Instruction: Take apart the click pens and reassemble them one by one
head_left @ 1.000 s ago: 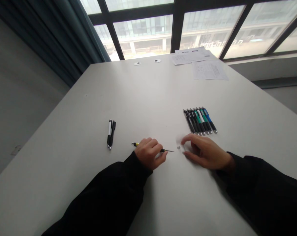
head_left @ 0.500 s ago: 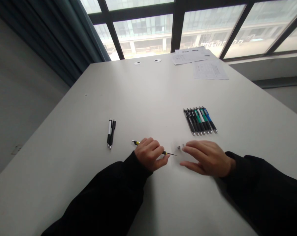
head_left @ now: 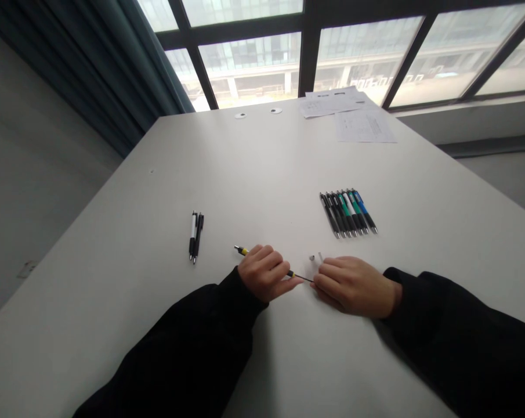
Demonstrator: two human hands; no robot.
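Two hands close together on the white table (head_left: 136,191): the left hand (head_left: 262,274) is wrapped around a yellow-and-black precision screwdriver (head_left: 243,251), its thin tip right at the curled fingers of the right hand (head_left: 353,287), and whether those fingers pinch anything, can't tell! Two tiny parts (head_left: 314,256) sit just beyond, a row of retractable pens (head_left: 348,212) farther out, a pair of pens (head_left: 196,237) off left.

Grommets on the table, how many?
2. One grommet and a second grommet sit side by side near the far edge of the table, left of the papers.
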